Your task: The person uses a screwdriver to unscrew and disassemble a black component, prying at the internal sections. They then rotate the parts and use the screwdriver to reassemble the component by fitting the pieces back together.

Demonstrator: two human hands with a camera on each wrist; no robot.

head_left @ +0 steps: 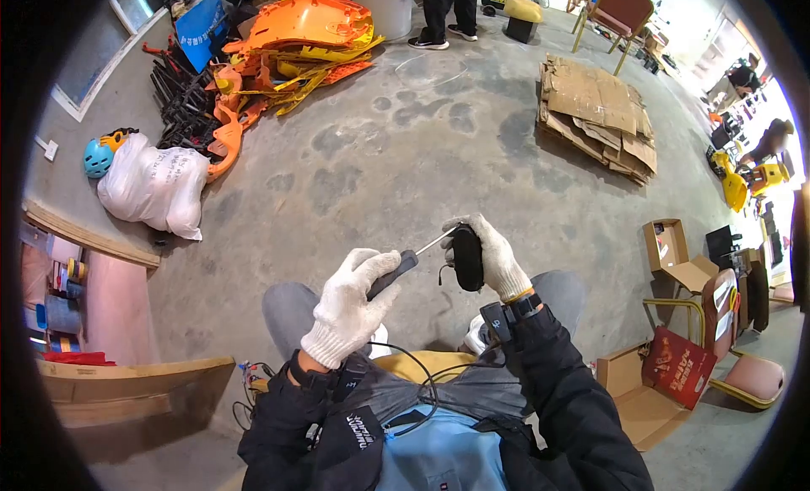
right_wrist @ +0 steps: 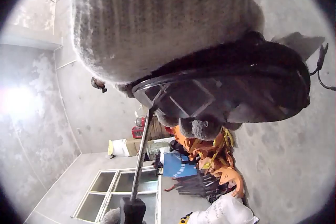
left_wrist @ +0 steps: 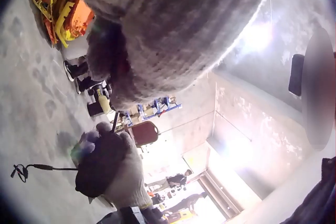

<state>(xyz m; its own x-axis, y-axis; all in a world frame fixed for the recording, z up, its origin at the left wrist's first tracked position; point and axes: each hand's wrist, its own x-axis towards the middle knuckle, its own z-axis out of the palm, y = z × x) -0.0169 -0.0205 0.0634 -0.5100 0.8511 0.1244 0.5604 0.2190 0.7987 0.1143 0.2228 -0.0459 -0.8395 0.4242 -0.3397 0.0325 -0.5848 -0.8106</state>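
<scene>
My gloved left hand (head_left: 348, 307) grips a screwdriver (head_left: 393, 275) by its dark handle, the thin metal shaft pointing up and right. In my gloved right hand (head_left: 499, 261) is a black oval housing (head_left: 467, 259) with a short cable hanging from it. The right wrist view shows the glossy face of the housing (right_wrist: 241, 98), marked with pale crossing lines, and some fingertips curled along its far edge. There the tip of the screwdriver (right_wrist: 139, 165) overlaps the face near one end. Most of the left fingers are hidden in the left wrist view.
Orange and yellow plastic panels (head_left: 308, 27) pile up by the left wall, with a white sack (head_left: 160, 183) below them. Flattened cardboard (head_left: 599, 111) lies ahead on the right. A chair (head_left: 751, 377) and an open carton (head_left: 629, 398) stand close on the right.
</scene>
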